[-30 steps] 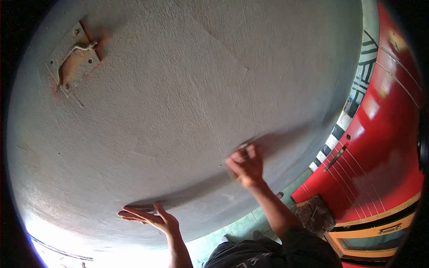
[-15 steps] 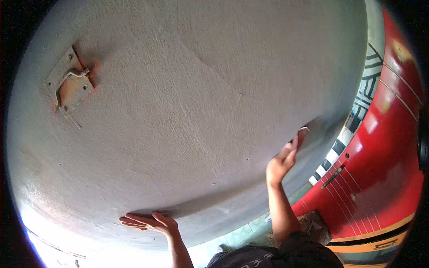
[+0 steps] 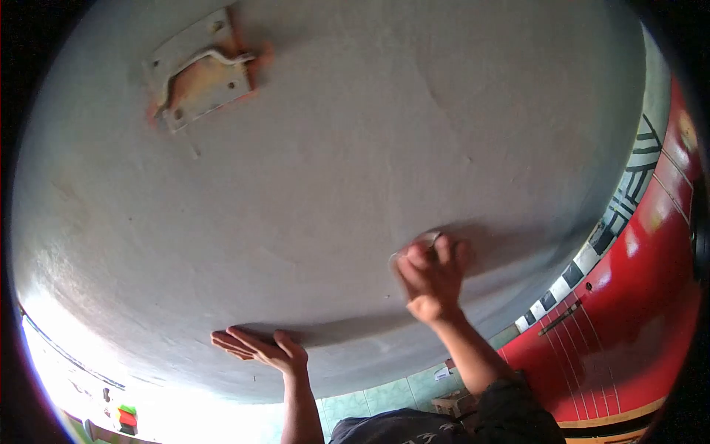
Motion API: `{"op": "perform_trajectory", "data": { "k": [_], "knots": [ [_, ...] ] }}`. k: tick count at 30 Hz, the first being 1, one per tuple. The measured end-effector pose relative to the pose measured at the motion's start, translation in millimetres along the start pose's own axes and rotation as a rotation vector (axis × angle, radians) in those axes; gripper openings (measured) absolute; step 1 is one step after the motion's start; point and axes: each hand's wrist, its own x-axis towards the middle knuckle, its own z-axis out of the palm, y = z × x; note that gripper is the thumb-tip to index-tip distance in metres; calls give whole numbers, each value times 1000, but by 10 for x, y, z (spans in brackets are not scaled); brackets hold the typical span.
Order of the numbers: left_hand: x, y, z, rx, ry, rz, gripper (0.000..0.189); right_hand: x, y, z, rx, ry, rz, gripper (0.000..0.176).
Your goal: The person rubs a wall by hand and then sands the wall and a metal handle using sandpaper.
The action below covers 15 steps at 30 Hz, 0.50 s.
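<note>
A large, curved grey drum-like surface [image 3: 318, 192] fills most of the head view, its coating rough and dull. My left hand [image 3: 262, 351] rests against its lower part, fingers stretched out and holding nothing. My right hand [image 3: 433, 277] is bent over the surface, blurred by motion, pressing on what looks like a piece of sandpaper [image 3: 430, 238]. Only a pale edge of that piece shows past the fingers. At the upper left, a metal plate with a bent handle [image 3: 203, 70] is fixed to the grey surface, with orange-red stains around it.
On the right stands a large red drum [image 3: 629, 296] with taut cords. A black-and-white patterned wall strip [image 3: 592, 255] runs between it and the grey surface. Pale green floor tiles [image 3: 388, 397] lie below, and a small red-and-green object [image 3: 127, 419] is at the lower left.
My right hand has swept leftward across the grey surface with the sandpaper. The left hand stays flat in nearly the same place. My view has shifted, so the handle plate appears higher and farther right.
</note>
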Motion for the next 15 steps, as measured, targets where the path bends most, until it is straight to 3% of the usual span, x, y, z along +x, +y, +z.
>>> {"op": "perform_trajectory", "data": {
  "k": [2, 4, 5, 8, 11, 12, 13, 14, 15],
  "knots": [
    [20, -119, -65, -12, -27, 43, 82, 46, 356, 57, -27, 146, 149, 44],
    [34, -340, -114, -20, -65, 82, 81, 406, 401, -85, 231, 428, 639, 44],
    [39, -443, -108, -28, -48, 73, 79, 459, 348, -67, 216, 449, 689, 47],
    [182, -722, -142, -34, -18, 30, 76, 397, -357, 259, 107, 209, 135, 42],
    [283, -1129, -192, -44, 10, -3, 75, 439, -569, 130, 128, -160, -361, 46],
    [301, -1257, -204, -46, 8, -36, 75, 447, -425, 162, 264, -78, -76, 42],
    [350, -1392, -253, -47, -4, -59, 75, 563, -297, 137, -24, 31, -60, 39],
    [381, -1544, -258, -55, 5, -75, 75, 702, -313, 137, 79, 227, 232, 40],
    [415, -1695, -271, -63, 8, -88, 75, 703, -477, 178, 79, 228, 219, 40]
  ]
}}
